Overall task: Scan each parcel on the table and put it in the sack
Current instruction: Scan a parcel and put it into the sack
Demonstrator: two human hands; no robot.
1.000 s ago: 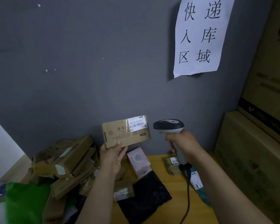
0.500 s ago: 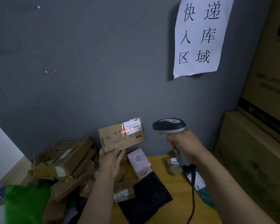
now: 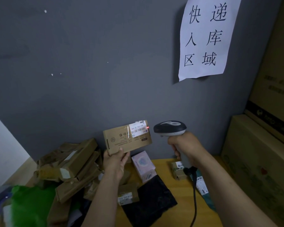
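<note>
Parcel heap point(image 3: 72, 164) left, cartons point(image 3: 261, 161) right.

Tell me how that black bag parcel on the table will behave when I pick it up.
The black bag lies flat and creased, so it is probably floppy and light. Its plastic film may be slippery. The small box at its left corner could shift.

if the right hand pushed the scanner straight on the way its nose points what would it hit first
Probably the flat brown cardboard box gripped by the left hand: the right hand's dark handheld scanner throws a red spot on its white-label end. Depth is unclear.
</note>
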